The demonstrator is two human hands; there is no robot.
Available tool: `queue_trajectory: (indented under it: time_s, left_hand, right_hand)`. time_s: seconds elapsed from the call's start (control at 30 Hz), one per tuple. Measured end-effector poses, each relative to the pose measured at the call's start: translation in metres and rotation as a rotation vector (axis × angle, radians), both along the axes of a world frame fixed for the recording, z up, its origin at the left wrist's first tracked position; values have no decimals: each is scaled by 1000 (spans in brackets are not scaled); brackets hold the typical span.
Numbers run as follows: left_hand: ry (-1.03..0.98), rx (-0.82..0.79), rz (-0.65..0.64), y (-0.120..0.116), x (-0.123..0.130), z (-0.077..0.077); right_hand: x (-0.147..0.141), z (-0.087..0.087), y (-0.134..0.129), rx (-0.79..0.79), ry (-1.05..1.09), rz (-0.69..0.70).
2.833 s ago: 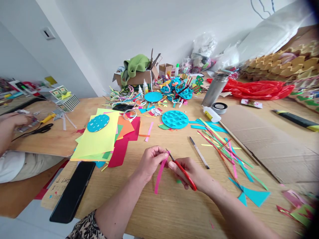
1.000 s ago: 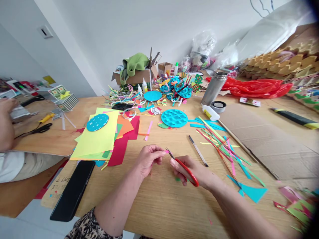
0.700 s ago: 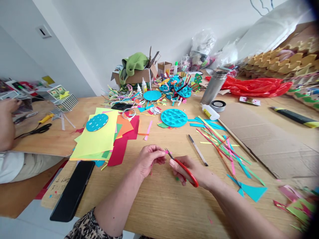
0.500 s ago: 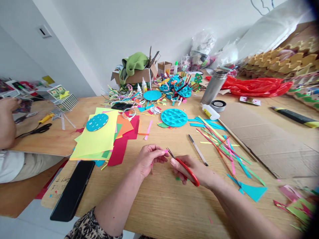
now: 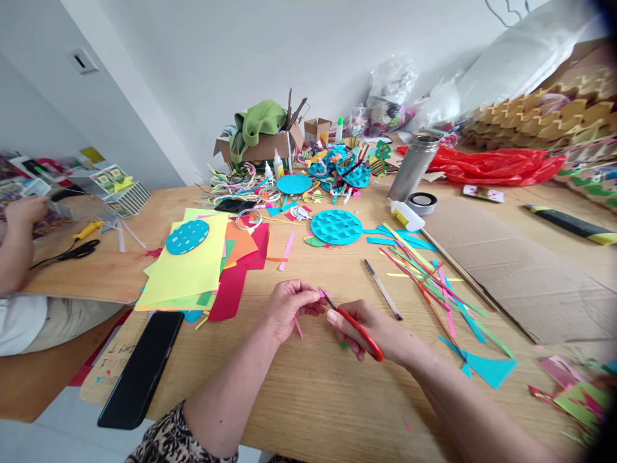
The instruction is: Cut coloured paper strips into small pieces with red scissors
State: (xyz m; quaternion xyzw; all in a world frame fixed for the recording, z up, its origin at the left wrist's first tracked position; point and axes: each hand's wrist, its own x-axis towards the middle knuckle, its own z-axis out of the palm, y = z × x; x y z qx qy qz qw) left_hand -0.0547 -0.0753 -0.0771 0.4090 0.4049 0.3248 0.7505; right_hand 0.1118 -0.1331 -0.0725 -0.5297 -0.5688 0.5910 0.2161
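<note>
Between the thumb and fingers of my left hand (image 5: 295,307) is a narrow pink paper strip (image 5: 298,327), its tail hanging below the palm and its other end showing at the fingertips. My right hand (image 5: 364,325) grips red-handled scissors (image 5: 359,329). Their dark blades reach the pink paper at my left fingertips and look nearly closed. Beyond my hands lie a pen (image 5: 383,289) and a blue woven paper disc (image 5: 336,227) with a small leaf-like paper piece at its edge.
Coloured paper sheets (image 5: 186,283) and a black phone (image 5: 141,370) lie to the left. Paper strips (image 5: 424,273), a glue bottle (image 5: 407,216), a steel flask (image 5: 415,168) and cardboard (image 5: 511,270) are on the right. Another person's hand (image 5: 26,212) is at the far left.
The scissors have shifted slightly left, so their blades now meet the pink paper. More of the strip's tail shows below my left hand. The other person's hand at the far left has moved.
</note>
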Motion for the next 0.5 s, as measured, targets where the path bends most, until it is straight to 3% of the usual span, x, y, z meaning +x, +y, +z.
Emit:
queue_trajectory:
  time_s: [0.5]
  left_hand:
    - [0,-17,-2,-1,0,1]
  right_hand:
    - [2,-6,-1,3,-22,-5]
